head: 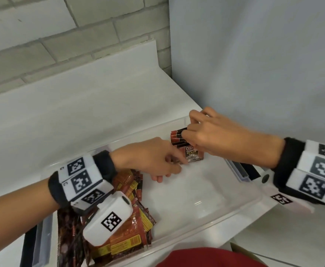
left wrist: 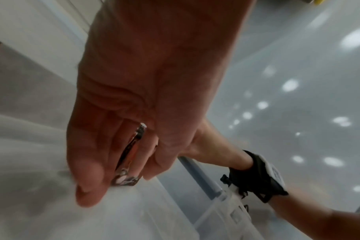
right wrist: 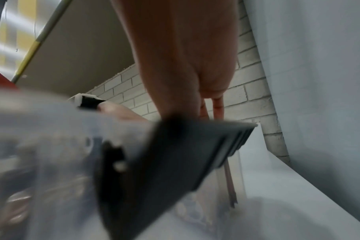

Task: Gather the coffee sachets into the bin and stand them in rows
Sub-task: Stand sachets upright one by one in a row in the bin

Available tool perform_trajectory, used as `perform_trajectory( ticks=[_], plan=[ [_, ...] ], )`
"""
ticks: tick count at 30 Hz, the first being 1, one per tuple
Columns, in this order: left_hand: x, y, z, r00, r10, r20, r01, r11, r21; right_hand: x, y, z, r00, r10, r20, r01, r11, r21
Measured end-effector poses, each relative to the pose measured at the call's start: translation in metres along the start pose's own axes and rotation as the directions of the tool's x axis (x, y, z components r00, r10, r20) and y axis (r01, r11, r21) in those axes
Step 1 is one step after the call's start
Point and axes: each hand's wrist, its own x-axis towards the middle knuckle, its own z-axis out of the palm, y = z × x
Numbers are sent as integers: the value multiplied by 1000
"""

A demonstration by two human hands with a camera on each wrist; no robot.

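Observation:
A clear plastic bin [head: 205, 191] sits on a white counter. In its far right corner stands a short row of red-brown coffee sachets [head: 179, 139], and my right hand [head: 190, 130] grips their tops from above. The front sachet [head: 193, 154] faces me. My left hand [head: 175, 164] is just left of it and pinches one sachet [left wrist: 131, 151] edge-on between thumb and fingers [left wrist: 88, 178]. A loose pile of sachets [head: 138, 224] lies in the bin's near left end, partly under my left wrist. In the right wrist view, my right hand's fingers [right wrist: 217, 104] reach down behind the bin's latch.
A dark latch [head: 248, 170] sits on the bin's right end and another [head: 28, 243] on its left end. A brick wall [head: 61, 45] runs behind the counter [head: 80, 116]. A grey panel [head: 254, 64] stands close on the right. My red clothing [head: 205, 257] is at the near edge.

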Motion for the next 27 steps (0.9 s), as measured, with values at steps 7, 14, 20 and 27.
perform_trajectory(
  ticks=[7, 14, 20, 27],
  plan=[
    [3, -3, 5, 999, -16, 29, 17, 999, -30, 0, -34, -1, 975, 95, 201, -142, 962, 234],
    [-10, -24, 8, 953, -261, -156, 210, 936, -282, -6, -51, 1, 811, 287, 510, -418, 894, 162],
    [-3, 7, 33, 988, -90, -125, -28, 690, -723, 1, -58, 2, 757, 301, 580, -467, 870, 158],
    [18, 25, 41, 928, -297, -226, -23, 559, -829, 3, -59, -8, 771, 291, 567, -421, 900, 110]
  ],
)
